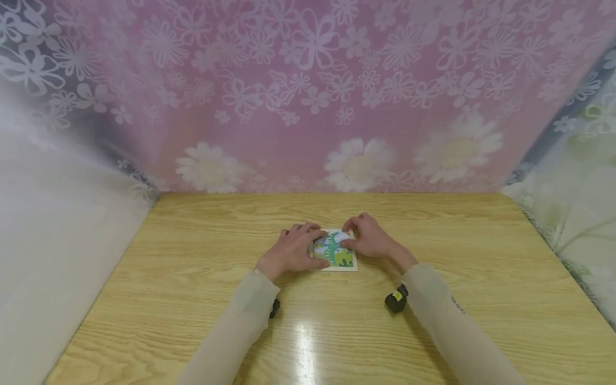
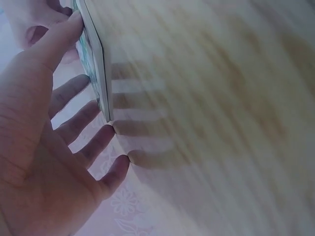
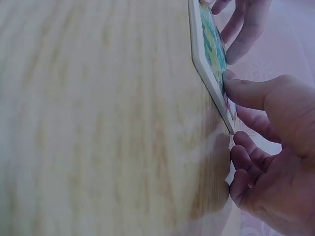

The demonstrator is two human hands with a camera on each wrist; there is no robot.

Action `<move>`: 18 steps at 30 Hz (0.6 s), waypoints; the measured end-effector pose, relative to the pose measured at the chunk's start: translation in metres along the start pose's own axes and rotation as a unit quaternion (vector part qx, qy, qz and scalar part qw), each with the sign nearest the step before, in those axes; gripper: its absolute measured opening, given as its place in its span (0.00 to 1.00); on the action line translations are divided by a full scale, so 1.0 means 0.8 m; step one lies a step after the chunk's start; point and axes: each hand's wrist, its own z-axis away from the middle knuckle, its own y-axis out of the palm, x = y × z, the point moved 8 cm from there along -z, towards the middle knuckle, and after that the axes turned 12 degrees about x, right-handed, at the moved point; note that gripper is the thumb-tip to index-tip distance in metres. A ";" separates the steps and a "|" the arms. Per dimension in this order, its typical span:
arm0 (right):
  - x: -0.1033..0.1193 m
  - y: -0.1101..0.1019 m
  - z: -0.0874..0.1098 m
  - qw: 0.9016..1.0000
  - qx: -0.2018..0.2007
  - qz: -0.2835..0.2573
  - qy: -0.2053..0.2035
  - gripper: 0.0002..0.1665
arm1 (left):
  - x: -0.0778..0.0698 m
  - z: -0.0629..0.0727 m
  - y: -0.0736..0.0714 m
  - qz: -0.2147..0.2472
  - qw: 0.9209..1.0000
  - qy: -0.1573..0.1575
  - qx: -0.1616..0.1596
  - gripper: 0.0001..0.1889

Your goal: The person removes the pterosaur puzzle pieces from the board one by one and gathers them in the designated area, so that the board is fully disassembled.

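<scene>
Nearest the wearer, a pale left sleeve (image 1: 231, 326) and a pale right sleeve (image 1: 452, 315) slant inward over the wood-grained bench (image 1: 159, 299). Just inside the right sleeve sits a black block with a yellow mark (image 1: 396, 300); a smaller black part (image 1: 275, 308) pokes out beside the left sleeve.

Farther in, between the two hands, a small picture board (image 1: 332, 251) lies on the bench. Its pale near rim (image 1: 344, 269) runs roughly crosswise to the wearer. It looks close to square, with part of it covered, so I cannot pick out a long axis. A green striped shape and bushes show on its face.

The board lies to the right of the left hand (image 1: 295, 250) and to the left of the right hand (image 1: 372, 239). Neither is clearly nearer, as both touch it. The left hand spans the board's left side, thumb at the near edge, its other fingers spread loosely toward the far side; it rests against the board and is not clenched. The right hand is at the far right corner, thumb on the picture, index finger bent over by the far edge, the remaining fingers curled. Whether it pinches a loose piece there or only presses, I cannot tell.

Beyond the bench hangs a pink flowered curtain (image 1: 269, 133).
</scene>
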 end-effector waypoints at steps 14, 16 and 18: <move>-0.002 0.003 -0.001 0.999 0.001 -0.041 0.026 0.17 | -0.006 -0.003 0.000 -0.028 0.999 -0.006 0.032 0.36; -0.003 0.003 0.000 0.999 0.001 -0.046 0.027 0.16 | -0.008 -0.002 0.000 -0.029 0.999 -0.008 0.036 0.36; -0.004 0.004 0.000 0.998 0.000 -0.049 0.030 0.16 | -0.009 -0.002 0.000 -0.032 0.999 -0.009 0.040 0.36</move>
